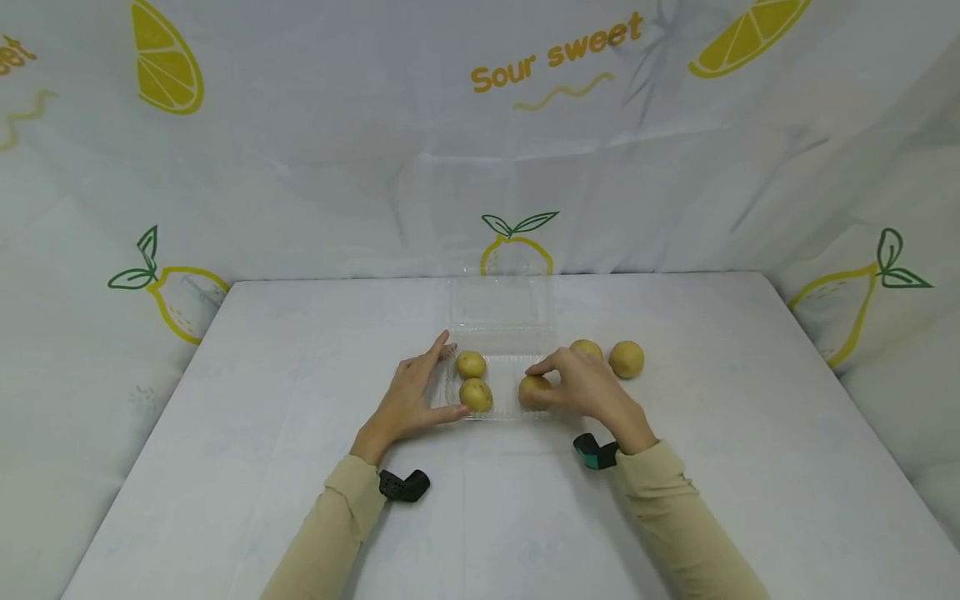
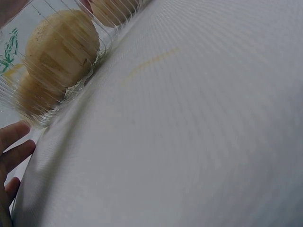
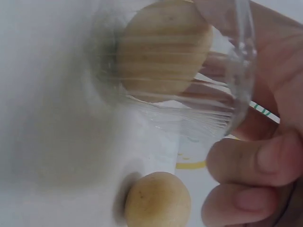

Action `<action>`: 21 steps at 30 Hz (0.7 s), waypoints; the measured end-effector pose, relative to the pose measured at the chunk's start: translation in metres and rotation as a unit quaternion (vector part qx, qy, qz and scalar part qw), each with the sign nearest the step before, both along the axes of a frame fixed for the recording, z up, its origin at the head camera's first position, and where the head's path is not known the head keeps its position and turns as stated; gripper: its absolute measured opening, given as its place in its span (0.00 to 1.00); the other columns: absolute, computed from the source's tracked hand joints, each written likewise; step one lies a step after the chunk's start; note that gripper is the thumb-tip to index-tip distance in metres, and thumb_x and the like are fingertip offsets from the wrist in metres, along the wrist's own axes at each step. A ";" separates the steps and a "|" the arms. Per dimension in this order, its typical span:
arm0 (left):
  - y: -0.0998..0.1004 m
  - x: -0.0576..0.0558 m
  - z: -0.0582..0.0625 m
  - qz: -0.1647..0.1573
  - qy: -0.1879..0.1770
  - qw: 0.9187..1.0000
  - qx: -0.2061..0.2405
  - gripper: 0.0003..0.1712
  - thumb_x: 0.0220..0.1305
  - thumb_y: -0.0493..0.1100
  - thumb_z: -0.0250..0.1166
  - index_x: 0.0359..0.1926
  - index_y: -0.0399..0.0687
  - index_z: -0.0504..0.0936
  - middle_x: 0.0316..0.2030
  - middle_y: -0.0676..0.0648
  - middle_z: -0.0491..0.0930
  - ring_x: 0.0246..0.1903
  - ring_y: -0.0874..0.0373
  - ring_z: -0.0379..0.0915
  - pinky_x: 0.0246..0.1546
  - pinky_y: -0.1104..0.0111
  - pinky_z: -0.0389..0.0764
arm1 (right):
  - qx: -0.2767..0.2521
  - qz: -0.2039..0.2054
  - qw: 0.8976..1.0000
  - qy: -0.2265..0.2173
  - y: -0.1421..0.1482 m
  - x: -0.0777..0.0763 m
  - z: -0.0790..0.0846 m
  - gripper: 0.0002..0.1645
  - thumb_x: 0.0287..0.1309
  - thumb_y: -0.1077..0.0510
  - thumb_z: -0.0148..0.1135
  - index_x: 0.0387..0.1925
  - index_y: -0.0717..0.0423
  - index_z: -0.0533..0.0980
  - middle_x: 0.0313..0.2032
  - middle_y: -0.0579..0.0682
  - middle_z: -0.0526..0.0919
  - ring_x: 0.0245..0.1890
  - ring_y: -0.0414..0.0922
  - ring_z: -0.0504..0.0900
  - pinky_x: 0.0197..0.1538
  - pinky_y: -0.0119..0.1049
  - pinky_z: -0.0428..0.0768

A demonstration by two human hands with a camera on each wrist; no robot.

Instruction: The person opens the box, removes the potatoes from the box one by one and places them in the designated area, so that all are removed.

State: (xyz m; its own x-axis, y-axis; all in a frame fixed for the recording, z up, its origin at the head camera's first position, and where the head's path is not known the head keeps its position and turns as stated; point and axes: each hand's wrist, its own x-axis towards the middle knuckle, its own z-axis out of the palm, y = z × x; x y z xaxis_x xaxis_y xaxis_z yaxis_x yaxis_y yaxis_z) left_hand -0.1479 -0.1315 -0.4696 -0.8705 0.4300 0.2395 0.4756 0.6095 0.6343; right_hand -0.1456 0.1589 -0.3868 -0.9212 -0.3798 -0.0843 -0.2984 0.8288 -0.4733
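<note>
A clear plastic clamshell box [image 1: 504, 379] lies on the table, its lid [image 1: 500, 304] folded back away from me. Two potatoes sit along its left end, one potato [image 1: 471, 364] behind another potato [image 1: 476, 396]. My left hand [image 1: 408, 396] spreads round that end, thumb at the front rim and straight fingers along the left side. In the box's right half, my right hand [image 1: 581, 387] pinches a third potato [image 1: 532, 393] between thumb and fingers. Through the ribbed wall, the right wrist view shows this held potato [image 3: 163, 52] low inside the box.
Right of the box, two more potatoes rest on the white tabletop [image 1: 750, 467]: one potato [image 1: 627, 359] in full view, the other potato [image 1: 587, 347] partly behind my right hand. A lemon-print curtain [image 1: 337, 167] hangs behind the table and at both sides.
</note>
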 end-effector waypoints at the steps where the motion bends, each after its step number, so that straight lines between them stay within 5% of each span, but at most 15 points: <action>1: 0.000 0.000 0.000 0.001 -0.001 1.000 -0.001 0.76 0.47 0.94 0.45 0.83 0.49 0.45 0.73 0.39 0.70 0.71 0.40 0.67 0.72 0.43 0.60 | 0.005 0.002 1.000 -0.006 0.000 0.000 0.001 0.24 0.48 0.44 0.81 0.46 0.50 0.89 0.50 0.52 0.91 0.32 0.42 0.69 0.28 0.30 0.63; 7: 0.000 0.000 0.000 0.001 -0.003 1.000 -0.002 0.76 0.47 0.94 0.45 0.83 0.49 0.45 0.72 0.39 0.71 0.70 0.39 0.68 0.72 0.43 0.60 | 0.021 0.012 1.000 -0.013 0.001 -0.001 0.003 0.29 0.43 0.45 0.84 0.48 0.52 0.88 0.52 0.52 0.90 0.38 0.43 0.75 0.36 0.31 0.71; 14: 0.000 0.001 0.003 -0.002 0.000 1.000 0.004 0.75 0.48 0.93 0.46 0.83 0.48 0.45 0.72 0.39 0.71 0.71 0.40 0.68 0.71 0.43 0.60 | 0.006 0.011 1.000 -0.006 0.002 0.001 0.000 0.28 0.45 0.47 0.83 0.49 0.54 0.88 0.52 0.55 0.89 0.32 0.42 0.69 0.30 0.30 0.63; 21: 0.000 0.002 0.005 -0.005 -0.006 1.000 0.009 0.73 0.50 0.91 0.49 0.83 0.50 0.45 0.72 0.40 0.70 0.71 0.40 0.67 0.72 0.42 0.60 | -0.001 0.011 0.999 0.031 0.003 0.003 0.001 0.27 0.44 0.47 0.83 0.48 0.51 0.89 0.48 0.54 0.91 0.33 0.43 0.70 0.34 0.31 0.66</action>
State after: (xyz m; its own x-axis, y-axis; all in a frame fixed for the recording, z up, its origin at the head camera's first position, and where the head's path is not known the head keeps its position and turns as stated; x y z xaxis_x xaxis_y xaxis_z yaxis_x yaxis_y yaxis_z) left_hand -0.1459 -0.1319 -0.4651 -0.8692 0.4337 0.2376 0.4740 0.5937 0.6503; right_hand -0.1430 0.1616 -0.3860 -0.9164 -0.3993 -0.0278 -0.3442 0.8215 -0.4546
